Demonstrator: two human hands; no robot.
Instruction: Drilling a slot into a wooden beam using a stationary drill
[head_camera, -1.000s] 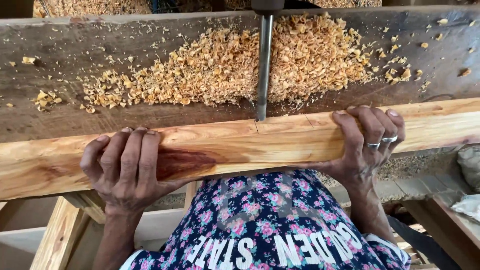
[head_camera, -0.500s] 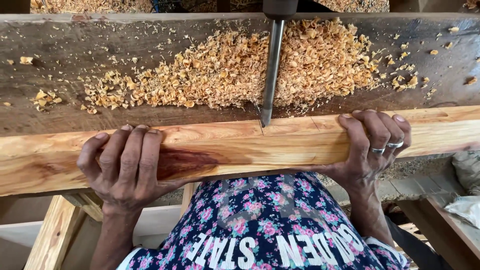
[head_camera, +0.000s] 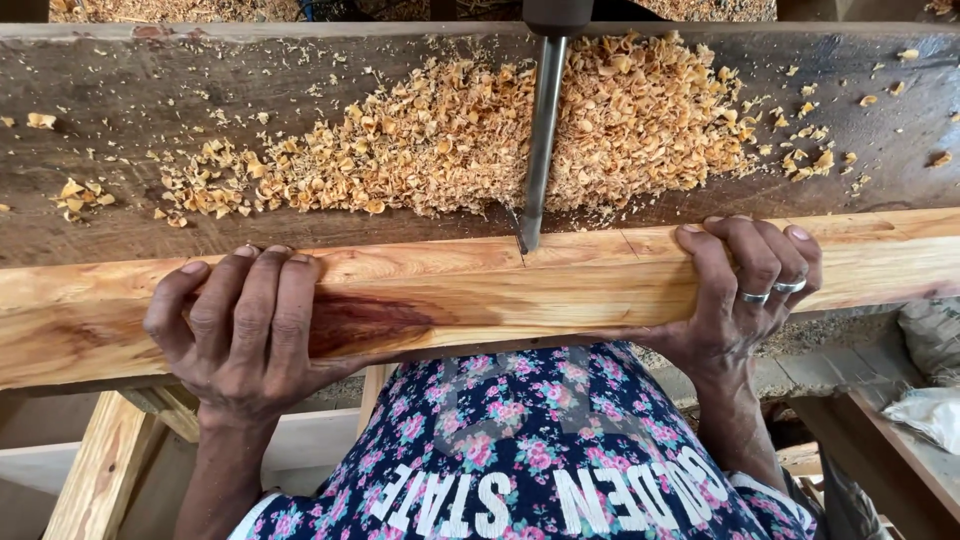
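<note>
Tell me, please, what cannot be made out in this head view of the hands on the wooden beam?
- Machine above the metal bit: cut off by the top edge.
- Both ends of the beam: cut off by the side edges.
- Palms of the left hand and right hand: pressed against the beam, hidden.

Two hands are on the wood: the left hand (head_camera: 245, 325) on the left, the right hand (head_camera: 745, 290) on the right. Two silver rings (head_camera: 772, 291) sit on the right hand's fingers. There is one pale plank (head_camera: 480, 295) near, one dark weathered board (head_camera: 200, 110) far, and one steel drill bit (head_camera: 541, 140) coming down in the middle. One heap of wood chips (head_camera: 450, 140) spreads across the dark board, with too many stray chips to count.
</note>
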